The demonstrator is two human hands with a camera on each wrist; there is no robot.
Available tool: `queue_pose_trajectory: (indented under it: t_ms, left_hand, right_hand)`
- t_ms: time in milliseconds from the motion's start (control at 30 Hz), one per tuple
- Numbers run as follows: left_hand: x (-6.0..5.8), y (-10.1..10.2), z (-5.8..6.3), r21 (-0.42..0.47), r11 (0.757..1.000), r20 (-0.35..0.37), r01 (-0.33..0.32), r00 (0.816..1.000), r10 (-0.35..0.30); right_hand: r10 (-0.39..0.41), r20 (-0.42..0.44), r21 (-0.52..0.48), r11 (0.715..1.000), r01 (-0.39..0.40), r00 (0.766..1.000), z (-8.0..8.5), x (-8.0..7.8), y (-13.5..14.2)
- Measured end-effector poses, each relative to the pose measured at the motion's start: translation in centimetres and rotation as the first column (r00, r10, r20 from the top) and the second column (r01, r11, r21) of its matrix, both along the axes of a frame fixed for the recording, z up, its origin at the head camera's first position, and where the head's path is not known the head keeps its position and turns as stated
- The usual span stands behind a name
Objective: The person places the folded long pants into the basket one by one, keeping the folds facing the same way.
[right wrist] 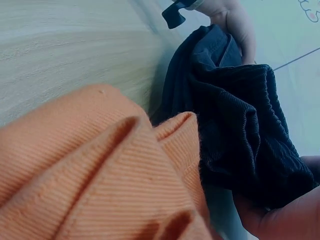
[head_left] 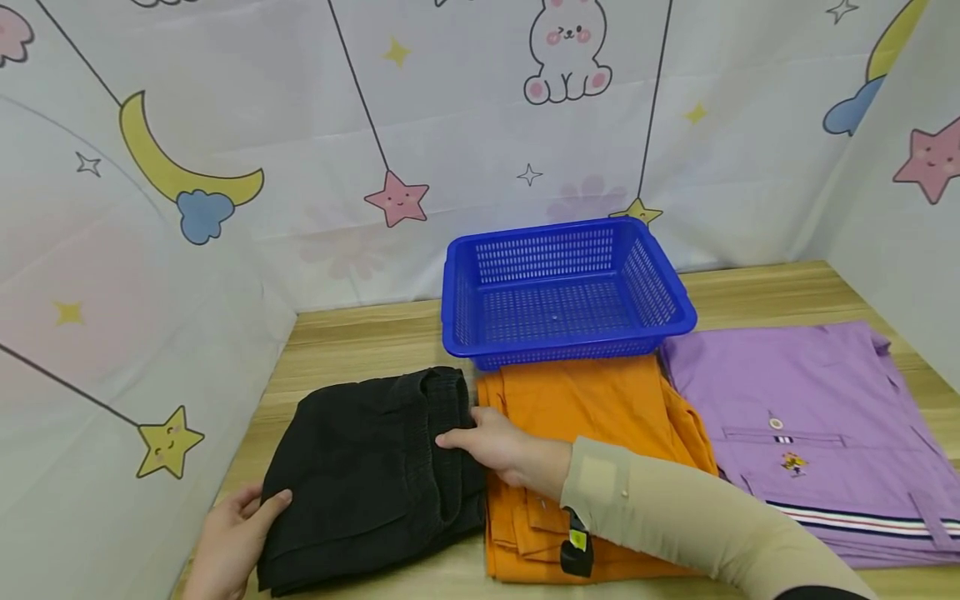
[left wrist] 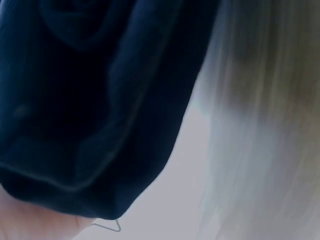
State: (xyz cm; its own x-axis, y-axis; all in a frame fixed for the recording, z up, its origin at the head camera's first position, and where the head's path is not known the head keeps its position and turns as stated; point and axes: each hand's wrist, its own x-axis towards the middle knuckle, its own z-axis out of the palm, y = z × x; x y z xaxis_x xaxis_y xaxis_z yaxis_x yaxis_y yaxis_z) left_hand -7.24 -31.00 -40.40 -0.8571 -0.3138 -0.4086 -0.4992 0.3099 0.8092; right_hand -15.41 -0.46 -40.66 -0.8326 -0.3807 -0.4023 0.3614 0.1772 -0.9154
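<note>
Folded black trousers lie at the left of the table, elastic waistband toward the right. My left hand grips their left edge, thumb on top and the other fingers partly hidden at the side. At the waistband end, my right hand holds the edge with its thumb over the cloth. In the right wrist view the dark trousers stretch between both hands, the right hand at the gathered waistband. The left wrist view shows dark cloth close up, with part of the left hand below it.
Orange folded trousers lie right beside the black ones, under my right forearm. Purple folded trousers are at the far right. Behind them stands a blue plastic basket. A printed white cloth walls the wooden table.
</note>
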Motion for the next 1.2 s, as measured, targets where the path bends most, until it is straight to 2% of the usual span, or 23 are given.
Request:
queue_pose_trajectory:
  t_ms: [167, 467, 633, 767, 1200]
  left_hand:
    - [0.1, -0.2, 0.2, 0.005, 1.000, 0.017, -0.024, 1.000, 0.024]
    - [0.4, -0.3, 0.7, -0.089, 0.995, 0.030, -0.040, 0.999, 0.043]
    - [0.6, -0.3, 1.1, -0.054, 0.997, 0.029, -0.060, 0.998, 0.061]
    - [0.7, -0.2, 1.4, -0.050, 0.995, 0.025, -0.081, 0.996, 0.082]
    - [0.7, -0.1, 1.4, -0.177, 0.973, -0.002, -0.150, 0.988, 0.152]
  right_hand:
    - [0.010, -0.003, -0.008, 1.000, -0.010, 1.000, 0.2, 0.1, 0.0]
    - [0.004, -0.013, 0.024, 1.000, -0.004, 1.000, 0.9, 0.5, 0.1]
    - [0.020, -0.032, -0.009, 1.000, -0.020, 0.999, 1.2, 0.5, 0.0]
    - [0.020, -0.032, 0.003, 1.000, -0.020, 0.999, 1.5, 0.6, 0.1]
    - [0.039, -0.026, 0.015, 0.999, -0.039, 0.999, 2.4, 0.6, 0.3]
